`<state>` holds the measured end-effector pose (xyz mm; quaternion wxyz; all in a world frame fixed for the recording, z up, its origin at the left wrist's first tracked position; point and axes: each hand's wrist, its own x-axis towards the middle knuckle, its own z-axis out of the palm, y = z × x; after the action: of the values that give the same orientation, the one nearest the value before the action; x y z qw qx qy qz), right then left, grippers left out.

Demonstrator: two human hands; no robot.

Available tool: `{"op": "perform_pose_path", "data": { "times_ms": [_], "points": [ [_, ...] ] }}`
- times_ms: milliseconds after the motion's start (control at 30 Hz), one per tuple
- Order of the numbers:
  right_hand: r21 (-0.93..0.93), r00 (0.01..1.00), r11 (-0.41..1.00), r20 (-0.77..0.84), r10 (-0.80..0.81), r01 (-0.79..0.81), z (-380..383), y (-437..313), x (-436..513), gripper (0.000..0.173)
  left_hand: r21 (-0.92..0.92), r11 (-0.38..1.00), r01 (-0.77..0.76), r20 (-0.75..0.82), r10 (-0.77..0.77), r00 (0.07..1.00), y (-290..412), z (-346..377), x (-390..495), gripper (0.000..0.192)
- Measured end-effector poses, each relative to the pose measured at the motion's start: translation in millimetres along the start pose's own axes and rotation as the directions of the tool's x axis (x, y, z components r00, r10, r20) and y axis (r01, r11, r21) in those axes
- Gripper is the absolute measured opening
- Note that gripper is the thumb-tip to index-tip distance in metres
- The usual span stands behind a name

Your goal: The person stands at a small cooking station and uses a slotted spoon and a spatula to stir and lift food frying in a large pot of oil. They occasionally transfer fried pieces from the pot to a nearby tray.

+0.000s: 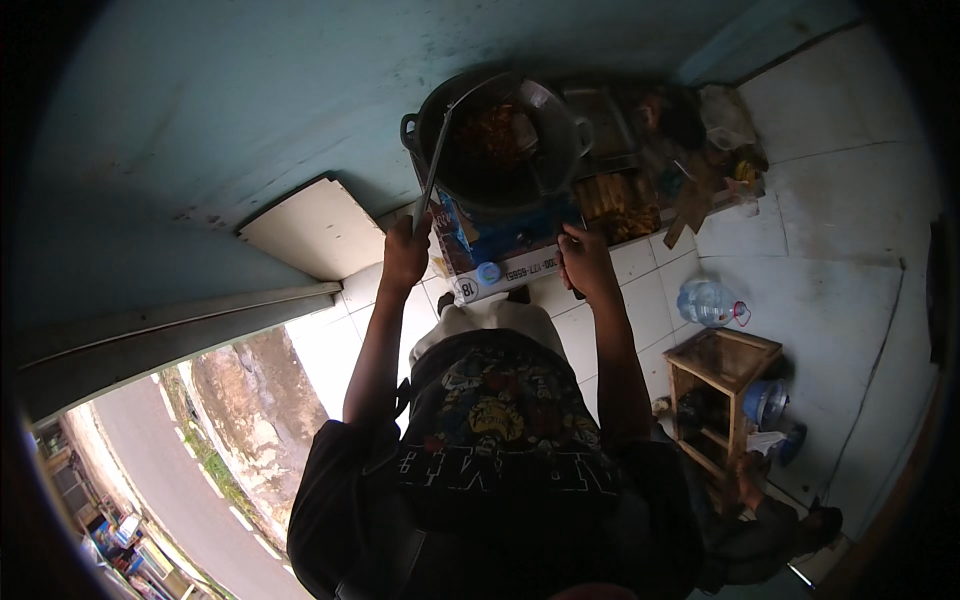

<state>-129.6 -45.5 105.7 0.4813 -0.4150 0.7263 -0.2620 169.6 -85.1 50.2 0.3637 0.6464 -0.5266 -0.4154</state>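
A large dark two-handled wok (551, 184) stands over a blue stove (517, 229), holding reddish-brown pieces of food (495, 135) in dark liquid or shadow. My left hand (407, 253) grips the long metal handle of a utensil (435, 161), which slants up over the wok's left side. My right hand (585, 259), at the stove's front right, is closed around a dark handle (577, 294). A pale, flat tool head (523, 135) lies amid the food; its link to that handle is too dark to trace fully. Beside the wok, a tray holds yellowish-brown fried pieces (619, 202).
Plastic bags (726, 116) and cardboard (694, 199) crowd the counter's right end. A blue cap (489, 273) sits on the front edge. A pale board (315, 225) leans at left. Lower right are a water jug (705, 302), a wooden shelf (724, 352) and another person (772, 532).
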Motion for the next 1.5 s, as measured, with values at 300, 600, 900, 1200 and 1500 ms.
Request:
{"op": "perform_pose_path", "data": {
  "times_ms": [300, 600, 900, 1200, 1500],
  "points": [
    [0.295, 0.982, 0.951, 0.184, 0.035, -0.089, 1.8, -12.1, -29.1, 0.037, -0.189, 0.942, 0.279, 0.121, -0.259, 0.958, 22.4, -62.9, -16.9, 0.036],
    [-0.563, 0.918, 0.749, 0.044, -0.395, 0.349, 13.4, -27.3, -90.4, 0.040, -0.041, 0.978, 0.203, 0.035, -0.202, 0.979, 43.2, -87.0, -27.6, 0.038],
    [-0.600, 0.785, 0.699, -0.180, -0.592, 0.389, -24.4, -9.5, -10.7, 0.038, 0.109, 0.992, -0.058, -0.051, 0.063, 0.997, 37.5, -54.1, -17.4, 0.036],
    [0.016, 0.992, 0.996, 0.095, -0.085, 0.084, 7.7, 21.6, 31.7, 0.040, 0.194, 0.973, -0.126, -0.058, 0.140, 0.988, 30.1, -31.1, -21.9, 0.030],
    [-0.154, 0.855, 0.842, 0.061, -0.514, 0.517, 2.9, -1.2, -22.9, 0.041, 0.169, 0.985, -0.028, -0.001, 0.029, 1.000, 42.6, -64.9, -34.7, 0.042]
  ]
}}
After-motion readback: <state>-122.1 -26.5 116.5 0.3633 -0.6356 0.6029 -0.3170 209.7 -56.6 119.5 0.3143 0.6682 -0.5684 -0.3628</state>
